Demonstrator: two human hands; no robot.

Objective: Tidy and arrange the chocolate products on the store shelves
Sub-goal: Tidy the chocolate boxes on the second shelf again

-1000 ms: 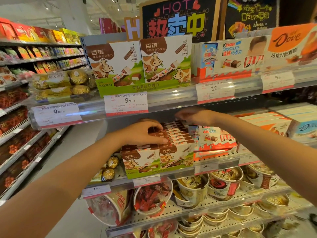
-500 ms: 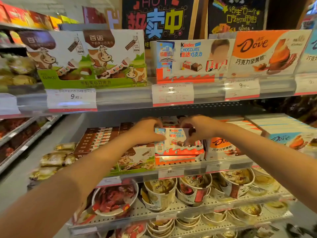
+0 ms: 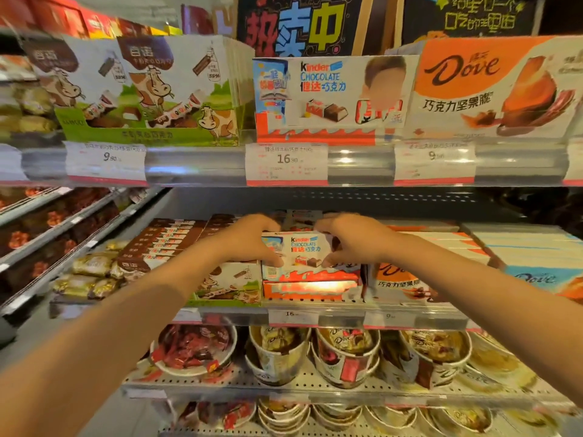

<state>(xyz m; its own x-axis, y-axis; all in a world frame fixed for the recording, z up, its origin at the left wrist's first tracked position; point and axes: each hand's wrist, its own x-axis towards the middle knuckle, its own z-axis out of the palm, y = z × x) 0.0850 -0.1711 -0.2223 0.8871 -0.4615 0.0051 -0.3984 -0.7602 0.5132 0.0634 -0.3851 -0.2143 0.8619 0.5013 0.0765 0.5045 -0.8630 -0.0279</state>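
Fingers of left hand (image 3: 249,239) and right hand (image 3: 350,239) curled gripping Kinder box (image 3: 303,250) top corners, box's rear hidden

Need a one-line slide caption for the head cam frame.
Both hands, left hand and right hand, grip a Kinder chocolate box on the middle shelf, between cow-print boxes and Dove boxes.

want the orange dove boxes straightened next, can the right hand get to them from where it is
Probably yes. The right hand grips the Kinder box, and the orange Dove boxes stand right beside it on the same shelf, nothing between; it must release the Kinder box first.
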